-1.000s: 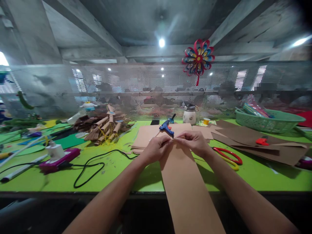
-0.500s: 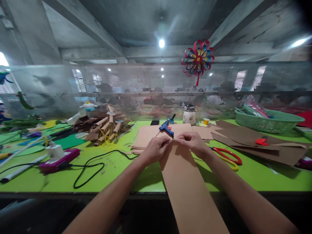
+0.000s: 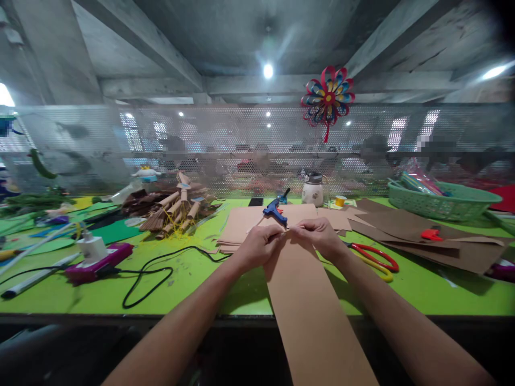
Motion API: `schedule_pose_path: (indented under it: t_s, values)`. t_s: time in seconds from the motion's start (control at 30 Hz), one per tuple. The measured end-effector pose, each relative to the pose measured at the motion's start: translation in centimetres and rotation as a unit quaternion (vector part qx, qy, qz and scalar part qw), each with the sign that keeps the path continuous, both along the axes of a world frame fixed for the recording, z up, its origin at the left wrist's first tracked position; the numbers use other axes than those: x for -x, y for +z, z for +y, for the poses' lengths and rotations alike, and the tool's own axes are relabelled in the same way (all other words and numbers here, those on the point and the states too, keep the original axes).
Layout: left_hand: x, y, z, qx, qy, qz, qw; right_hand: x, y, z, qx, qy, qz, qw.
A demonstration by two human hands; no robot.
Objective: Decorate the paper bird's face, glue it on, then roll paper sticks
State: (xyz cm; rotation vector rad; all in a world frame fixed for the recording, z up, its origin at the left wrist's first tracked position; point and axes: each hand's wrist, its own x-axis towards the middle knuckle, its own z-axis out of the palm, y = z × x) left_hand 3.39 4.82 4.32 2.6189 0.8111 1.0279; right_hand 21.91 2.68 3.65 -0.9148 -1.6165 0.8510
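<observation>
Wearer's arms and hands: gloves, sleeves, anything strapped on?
Left hand and right hand: no gloves. Left forearm and right forearm: no sleeves in frame, no watch, bracelet, cable or marking visible. Rings: too small to tell.

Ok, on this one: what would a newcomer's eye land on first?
Probably the red, blue and yellow flower ornament, high and right of centre against the mesh screen. Next, perhaps, the long tan paper strip reaching past the near edge of the lime-green table, its far end pinched between the left hand and right hand. Just beyond them, a blue glue gun stands out.
</observation>
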Motion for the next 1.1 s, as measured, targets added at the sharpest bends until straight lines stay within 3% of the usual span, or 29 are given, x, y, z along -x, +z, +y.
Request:
schedule_pose_path:
  t_s: [0.57,0.9,1.0,1.1]
  values:
    - [0.5,0.1,0.4,0.042,-0.027,-0.007,0.999,-0.5,0.1,0.2,0.062,0.06,0.012,0.996]
    - [-0.1,-0.4,0.3,0.034,-0.006,0.011,0.999,0.7,-0.5,0.6,-0.051,-0.05,-0.07,0.995]
    - [0.0,-0.2,0.6,0.068,-0.02,-0.002,0.997,0.6,-0.6,0.7,-0.071,-0.067,-0.065,0.993]
    - [0.6,0.3,0.9,0.13,-0.049,-0.014,0.99,0.1,-0.5,0.7,-0.04,-0.056,-0.023,0.997]
